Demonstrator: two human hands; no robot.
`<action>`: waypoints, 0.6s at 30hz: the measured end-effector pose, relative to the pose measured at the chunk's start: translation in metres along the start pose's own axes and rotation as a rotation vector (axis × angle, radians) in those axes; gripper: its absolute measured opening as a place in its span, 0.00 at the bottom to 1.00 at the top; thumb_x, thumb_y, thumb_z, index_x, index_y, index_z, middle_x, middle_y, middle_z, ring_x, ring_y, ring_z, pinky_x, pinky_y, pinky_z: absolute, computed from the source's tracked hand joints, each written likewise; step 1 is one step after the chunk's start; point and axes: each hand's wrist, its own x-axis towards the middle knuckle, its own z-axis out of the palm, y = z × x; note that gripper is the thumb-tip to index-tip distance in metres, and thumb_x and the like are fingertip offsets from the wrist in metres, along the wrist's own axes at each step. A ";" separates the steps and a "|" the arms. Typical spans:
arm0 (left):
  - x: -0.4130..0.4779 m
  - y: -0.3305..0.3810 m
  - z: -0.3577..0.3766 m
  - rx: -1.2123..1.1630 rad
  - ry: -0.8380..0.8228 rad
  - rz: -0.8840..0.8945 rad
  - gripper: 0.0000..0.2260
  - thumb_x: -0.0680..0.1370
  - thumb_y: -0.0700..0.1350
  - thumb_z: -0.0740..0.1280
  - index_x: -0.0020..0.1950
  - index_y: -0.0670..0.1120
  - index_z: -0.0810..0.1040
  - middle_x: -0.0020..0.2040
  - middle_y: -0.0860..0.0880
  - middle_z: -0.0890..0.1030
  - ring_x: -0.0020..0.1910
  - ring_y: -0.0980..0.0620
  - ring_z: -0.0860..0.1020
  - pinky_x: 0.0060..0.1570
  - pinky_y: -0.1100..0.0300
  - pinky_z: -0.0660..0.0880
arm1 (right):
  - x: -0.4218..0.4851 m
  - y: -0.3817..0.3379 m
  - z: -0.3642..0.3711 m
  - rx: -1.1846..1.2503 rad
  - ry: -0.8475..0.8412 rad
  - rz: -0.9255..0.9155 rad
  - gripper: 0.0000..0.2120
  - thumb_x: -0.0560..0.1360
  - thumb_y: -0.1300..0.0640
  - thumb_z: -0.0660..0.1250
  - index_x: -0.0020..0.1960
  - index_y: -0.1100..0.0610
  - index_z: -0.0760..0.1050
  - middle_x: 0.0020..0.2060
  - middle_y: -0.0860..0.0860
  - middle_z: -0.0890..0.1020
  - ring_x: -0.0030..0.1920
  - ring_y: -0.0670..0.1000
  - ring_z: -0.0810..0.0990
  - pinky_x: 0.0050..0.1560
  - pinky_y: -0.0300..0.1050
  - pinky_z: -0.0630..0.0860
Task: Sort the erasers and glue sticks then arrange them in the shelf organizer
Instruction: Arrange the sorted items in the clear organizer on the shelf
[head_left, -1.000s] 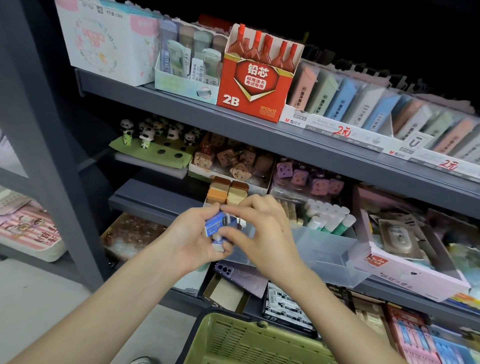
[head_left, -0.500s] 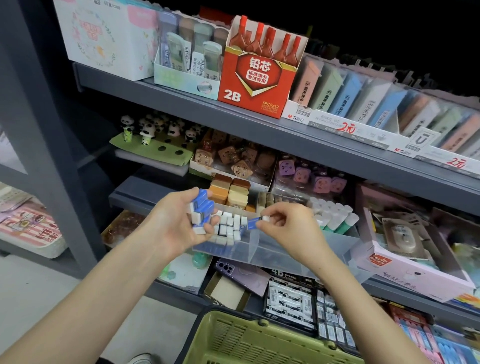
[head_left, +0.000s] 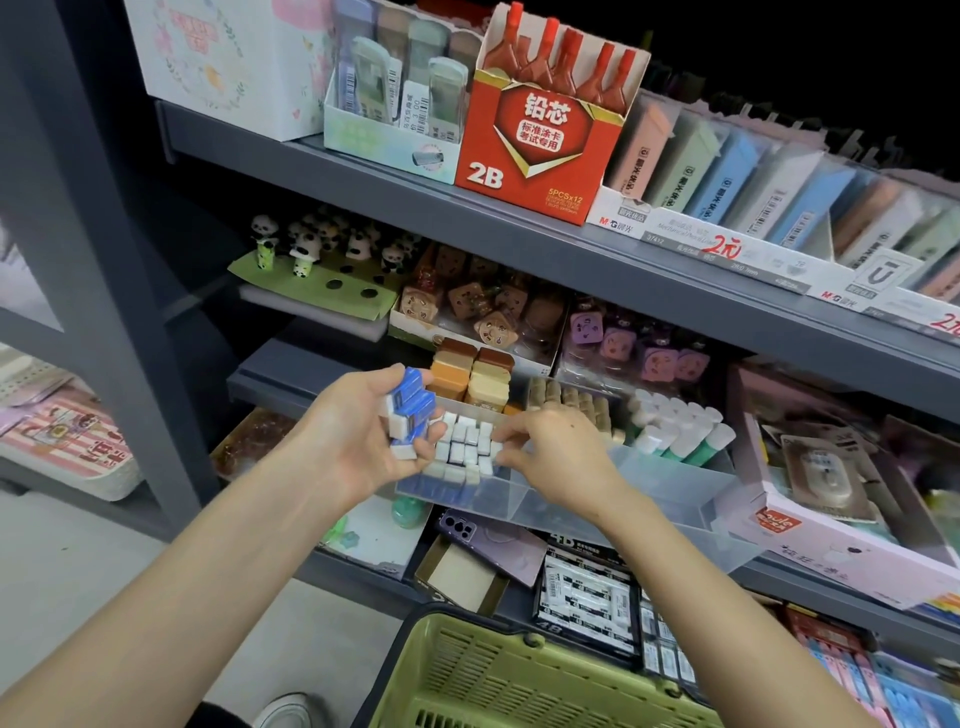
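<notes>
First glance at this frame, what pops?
The red 2B box on the upper shelf stands out most. At centre, the left hand holds a stack of blue and white erasers, and the right hand reaches to the rows of erasers in the clear organizer. A green basket sits at the bottom edge.

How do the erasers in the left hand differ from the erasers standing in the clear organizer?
The held erasers form a loose stack gripped by the left hand; the binned erasers stand in tight rows in the clear organizer. The held erasers show their blue sleeves sideways; the binned erasers show mostly white ends upward. Both seem the same blue-sleeved white type.
</notes>
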 end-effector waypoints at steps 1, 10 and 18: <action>0.000 0.000 0.000 0.004 0.001 -0.001 0.13 0.82 0.47 0.57 0.48 0.42 0.78 0.45 0.41 0.76 0.38 0.46 0.75 0.23 0.64 0.71 | 0.000 0.001 0.001 -0.012 0.011 -0.006 0.08 0.75 0.50 0.68 0.53 0.48 0.80 0.45 0.46 0.83 0.51 0.51 0.75 0.53 0.43 0.63; -0.001 -0.005 0.003 0.053 -0.038 -0.010 0.12 0.81 0.46 0.59 0.51 0.42 0.80 0.44 0.40 0.79 0.35 0.46 0.78 0.24 0.63 0.71 | -0.003 0.002 -0.001 -0.012 0.083 0.038 0.07 0.73 0.47 0.69 0.50 0.46 0.79 0.44 0.42 0.83 0.52 0.49 0.74 0.54 0.43 0.62; 0.001 -0.013 0.009 0.152 -0.206 -0.062 0.15 0.81 0.49 0.57 0.55 0.42 0.79 0.41 0.42 0.81 0.33 0.47 0.77 0.21 0.63 0.68 | -0.022 -0.025 -0.028 0.434 0.277 -0.074 0.12 0.75 0.50 0.68 0.58 0.48 0.80 0.42 0.36 0.76 0.50 0.46 0.73 0.57 0.44 0.67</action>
